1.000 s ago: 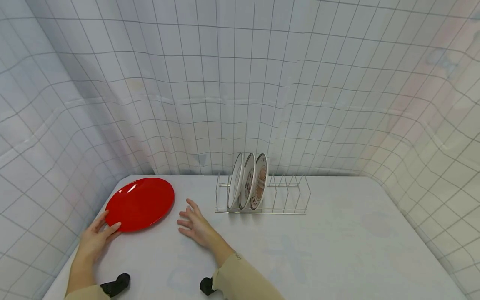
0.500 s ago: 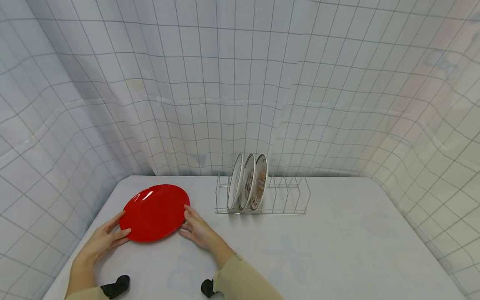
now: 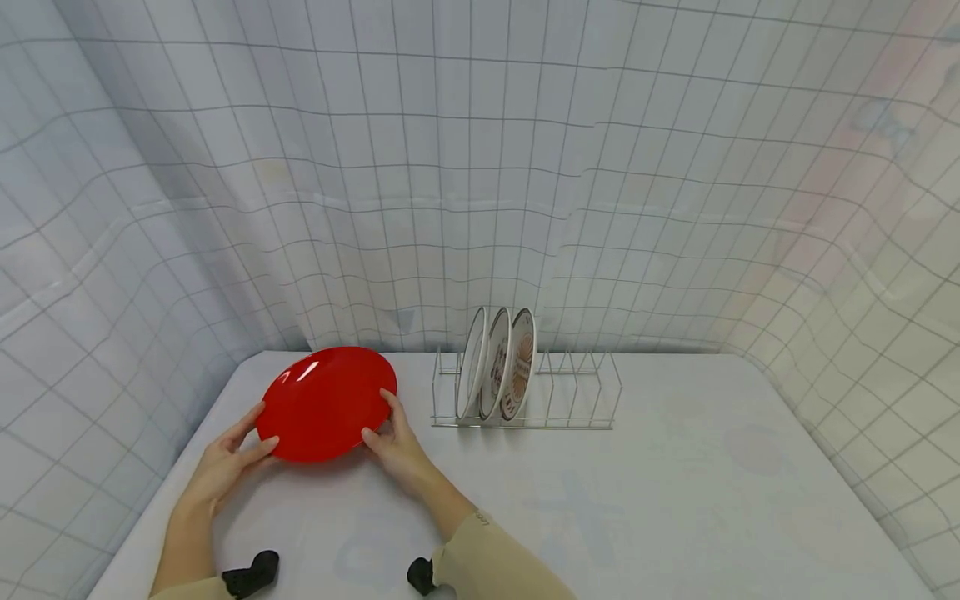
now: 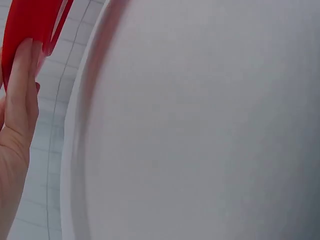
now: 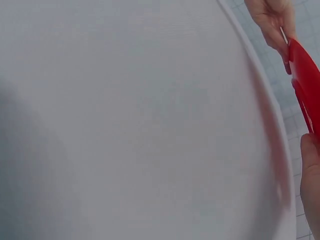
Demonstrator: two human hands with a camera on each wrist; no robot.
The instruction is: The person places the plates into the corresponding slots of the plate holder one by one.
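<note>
A large oval red plate (image 3: 326,404) is held off the table by both hands, left of the rack in the head view. My left hand (image 3: 216,471) grips its near-left rim, thumb over the top. On the right side of the rim, my right hand (image 3: 405,454) pinches it with the thumb at the near edge. From the left wrist view, the fingers (image 4: 22,90) lie along the underside of the plate (image 4: 30,22). Both hands and the plate (image 5: 307,82) show at the right side of the right wrist view.
A wire dish rack (image 3: 525,427) stands at the back middle of the white table (image 3: 675,492). Several slots are on its right; three patterned white plates (image 3: 519,367) stand upright in its left part. A white grid-patterned curtain (image 3: 480,167) surrounds the back and sides.
The right hand has reached the red plate and taken hold of its rim. Both hands have moved the plate rightward and raised it from the table. The rack and its plates have stayed put.
</note>
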